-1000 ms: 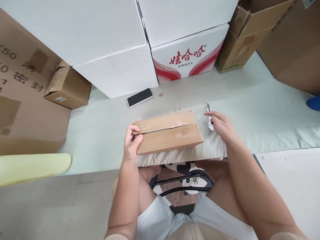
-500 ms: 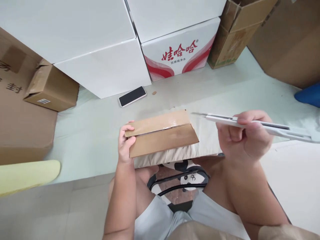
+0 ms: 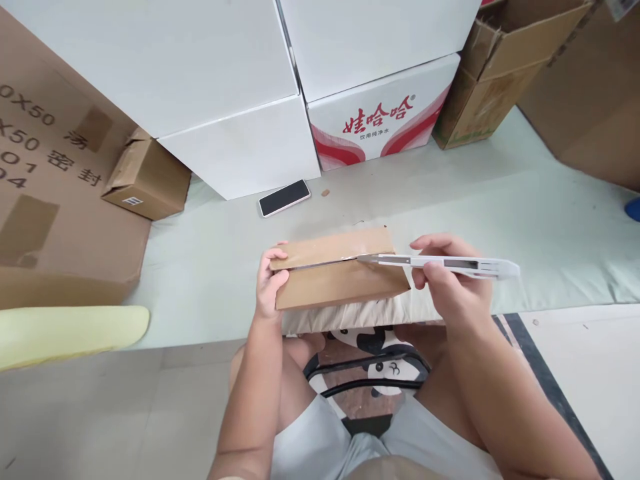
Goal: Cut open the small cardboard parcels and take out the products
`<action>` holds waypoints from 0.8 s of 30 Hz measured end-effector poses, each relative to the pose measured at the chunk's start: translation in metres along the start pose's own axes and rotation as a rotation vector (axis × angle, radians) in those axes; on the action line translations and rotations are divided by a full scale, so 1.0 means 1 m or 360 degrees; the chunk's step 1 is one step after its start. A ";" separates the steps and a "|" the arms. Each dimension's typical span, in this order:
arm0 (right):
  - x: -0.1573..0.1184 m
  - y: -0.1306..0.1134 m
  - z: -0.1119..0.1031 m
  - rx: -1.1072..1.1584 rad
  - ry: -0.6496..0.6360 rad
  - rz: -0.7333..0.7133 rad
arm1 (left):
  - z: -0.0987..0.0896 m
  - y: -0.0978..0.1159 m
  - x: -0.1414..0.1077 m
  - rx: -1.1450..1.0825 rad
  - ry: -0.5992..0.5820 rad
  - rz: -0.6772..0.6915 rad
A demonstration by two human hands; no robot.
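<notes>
Cardboard box (image 3: 343, 288), left grip (image 3: 269, 283) clasping its end, right grip (image 3: 457, 288) clenched around utility knife (image 3: 493, 268) (blade (image 3: 370, 258) now at seam (image 3: 320, 264)).

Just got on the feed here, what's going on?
A person sits at a cloth-covered surface. Their left hand grips the left end of a small cardboard box. Their right hand holds a white utility knife, its blade out and over the seam between the top flaps. Whether it is cutting yet, I can't tell. A phone lies beyond the box, near the stacked white cartons.
</notes>
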State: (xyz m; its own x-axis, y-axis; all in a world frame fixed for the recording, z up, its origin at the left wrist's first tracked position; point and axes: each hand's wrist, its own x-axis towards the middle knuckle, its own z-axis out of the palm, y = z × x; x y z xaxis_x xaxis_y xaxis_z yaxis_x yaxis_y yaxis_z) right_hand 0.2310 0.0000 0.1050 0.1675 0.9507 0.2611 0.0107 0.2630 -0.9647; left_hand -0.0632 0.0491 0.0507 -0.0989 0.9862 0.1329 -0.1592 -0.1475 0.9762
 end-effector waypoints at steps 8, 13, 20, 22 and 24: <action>0.007 -0.022 -0.012 -0.0150 -0.0548 -0.0168 | -0.003 -0.007 0.000 0.0000 -0.0059 0.0091; 0.001 -0.025 -0.005 -0.0400 -0.0315 -0.0335 | -0.002 -0.009 0.002 -0.0013 -0.0090 0.0138; 0.000 -0.017 -0.004 -0.0384 0.0034 -0.0310 | 0.000 -0.009 0.001 -0.0003 -0.0111 0.0172; 0.001 -0.017 -0.002 -0.0439 -0.0033 -0.0323 | 0.000 -0.010 0.001 -0.0016 -0.0109 0.0164; 0.002 -0.019 0.001 -0.0458 -0.0178 -0.0328 | 0.000 -0.010 0.001 -0.0033 -0.0106 0.0165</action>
State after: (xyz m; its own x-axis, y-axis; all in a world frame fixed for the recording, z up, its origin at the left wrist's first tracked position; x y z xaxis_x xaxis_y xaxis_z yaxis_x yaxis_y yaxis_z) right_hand 0.2305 -0.0029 0.1234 0.0245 0.8989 0.4376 0.3123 0.4089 -0.8575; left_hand -0.0620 0.0518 0.0409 -0.0505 0.9683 0.2446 -0.1718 -0.2497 0.9530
